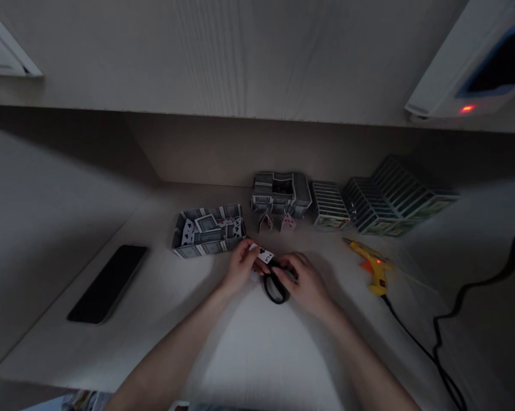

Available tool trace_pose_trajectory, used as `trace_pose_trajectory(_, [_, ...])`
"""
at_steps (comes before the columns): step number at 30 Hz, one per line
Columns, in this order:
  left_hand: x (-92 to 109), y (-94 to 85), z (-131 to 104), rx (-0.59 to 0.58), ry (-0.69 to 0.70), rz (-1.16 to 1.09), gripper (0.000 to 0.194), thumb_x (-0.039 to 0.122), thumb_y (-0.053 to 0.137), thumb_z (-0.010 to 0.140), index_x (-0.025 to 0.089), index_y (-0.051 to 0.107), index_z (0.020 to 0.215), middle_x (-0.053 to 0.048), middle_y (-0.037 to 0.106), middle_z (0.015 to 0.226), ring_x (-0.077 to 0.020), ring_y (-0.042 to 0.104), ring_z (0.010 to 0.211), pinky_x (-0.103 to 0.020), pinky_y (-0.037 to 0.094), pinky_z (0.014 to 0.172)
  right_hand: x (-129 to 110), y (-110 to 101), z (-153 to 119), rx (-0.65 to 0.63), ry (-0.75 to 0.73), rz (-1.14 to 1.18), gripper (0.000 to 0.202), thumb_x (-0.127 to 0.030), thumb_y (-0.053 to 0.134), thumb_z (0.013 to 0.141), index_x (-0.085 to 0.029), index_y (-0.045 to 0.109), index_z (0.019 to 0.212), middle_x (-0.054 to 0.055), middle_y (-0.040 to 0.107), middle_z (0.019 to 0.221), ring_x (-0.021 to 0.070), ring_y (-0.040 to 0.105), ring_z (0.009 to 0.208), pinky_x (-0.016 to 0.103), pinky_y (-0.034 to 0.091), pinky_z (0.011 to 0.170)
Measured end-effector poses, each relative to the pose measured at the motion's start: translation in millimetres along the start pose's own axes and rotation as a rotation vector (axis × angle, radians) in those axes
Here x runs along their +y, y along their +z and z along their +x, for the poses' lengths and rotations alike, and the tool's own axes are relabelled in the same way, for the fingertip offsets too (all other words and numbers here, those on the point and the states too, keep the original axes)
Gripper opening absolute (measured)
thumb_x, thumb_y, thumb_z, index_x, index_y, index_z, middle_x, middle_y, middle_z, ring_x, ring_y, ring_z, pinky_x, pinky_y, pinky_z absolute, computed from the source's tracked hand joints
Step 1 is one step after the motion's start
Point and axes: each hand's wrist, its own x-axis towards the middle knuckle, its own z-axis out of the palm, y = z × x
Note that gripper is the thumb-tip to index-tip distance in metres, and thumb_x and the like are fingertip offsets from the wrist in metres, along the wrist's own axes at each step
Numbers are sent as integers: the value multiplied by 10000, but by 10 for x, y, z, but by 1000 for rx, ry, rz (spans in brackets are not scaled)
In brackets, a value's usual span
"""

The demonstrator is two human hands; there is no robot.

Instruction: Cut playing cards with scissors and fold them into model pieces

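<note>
Between the fingers of my left hand (240,265) is a small playing card (262,253) with black club marks on its face. My right hand (305,281) grips a pair of scissors with black handles (276,290), one loop hanging below the fingers. The scissors' blades are hidden behind the card and my fingers. Just beyond my left hand stands an open box made of striped cards (206,248), with loose small cards inside. Two small folded cards, one (265,222) beside another (288,223), stand upright on the table behind my hands.
At the back are a structure built of cards (261,200), a slatted card block (330,202) and a stepped one (394,197). A yellow glue gun (374,268) with a black cable lies right; a phone (107,284) lies left. A shelf (240,68) overhangs the table.
</note>
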Motion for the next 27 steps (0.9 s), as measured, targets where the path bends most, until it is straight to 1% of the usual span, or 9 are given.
trace_pose_trajectory(4, [-29, 10, 11, 56, 11, 48, 326, 378, 629, 659, 171, 455, 842, 53, 568, 535, -94, 535, 393, -183, 377, 385, -56, 4, -27, -91, -44, -288, 280, -296, 586, 732, -184, 562, 987, 79, 581, 943, 238, 483, 953, 347, 379, 804])
trace_pose_trajectory(7, [-55, 15, 41, 116, 39, 25, 400, 327, 693, 598, 170, 472, 892, 43, 589, 636, -72, 521, 442, -180, 413, 410, -100, 61, -42, -89, -26, -411, 255, -297, 564, 750, -186, 567, 980, 93, 573, 956, 257, 469, 965, 365, 359, 812])
trace_pose_trajectory(9, [-70, 13, 62, 136, 67, 19, 408, 322, 706, 587, 171, 491, 899, 40, 590, 667, -65, 509, 459, -181, 424, 423, -119, 93, -50, -64, -2, -459, 215, -282, 545, 764, -181, 570, 953, 100, 574, 950, 261, 475, 955, 365, 354, 805])
trace_pose_trajectory(12, [-84, 1, 86, 161, 100, 96, 328, 350, 699, 604, 151, 532, 804, 43, 564, 574, -58, 477, 418, -175, 392, 408, -130, 121, -60, -54, 46, -499, 177, -267, 500, 796, -177, 559, 937, 101, 590, 891, 251, 510, 890, 353, 363, 768])
trace_pose_trajectory(16, [-94, -31, 106, 233, 109, 139, 337, 443, 668, 623, 139, 564, 726, 34, 553, 532, -66, 465, 402, -186, 376, 395, -123, 143, -63, -49, 52, -512, 166, -227, 498, 782, -174, 543, 932, 106, 610, 868, 249, 540, 868, 330, 381, 731])
trace_pose_trajectory(18, [-102, -54, 115, 302, 103, 136, 372, 497, 636, 637, 138, 575, 718, 31, 551, 560, -66, 462, 408, -186, 369, 379, -104, 152, -64, -24, 72, -471, 166, -211, 516, 755, -173, 534, 915, 102, 619, 856, 248, 553, 857, 323, 392, 717])
trace_pose_trajectory(22, [-126, -105, 120, 400, 114, 158, 395, 540, 586, 671, 154, 520, 619, 63, 447, 470, -54, 406, 367, -172, 317, 354, 2, 159, -55, 73, 231, -247, 164, -257, 560, 703, -189, 502, 840, 68, 623, 765, 222, 580, 706, 311, 410, 618])
trace_pose_trajectory(25, [-142, -130, 111, 423, 166, 195, 374, 534, 568, 692, 164, 528, 649, 61, 453, 483, -61, 419, 391, -171, 317, 369, 102, 158, -18, 154, 351, 99, 198, -299, 611, 643, -206, 469, 745, 31, 601, 676, 187, 576, 616, 284, 412, 549])
trace_pose_trajectory(27, [-143, -139, 101, 428, 209, 262, 356, 523, 556, 708, 168, 542, 680, 50, 482, 508, -75, 455, 426, -176, 333, 390, 123, 154, 21, 162, 448, 403, 243, -333, 637, 608, -210, 449, 701, 9, 579, 609, 158, 551, 536, 259, 399, 482])
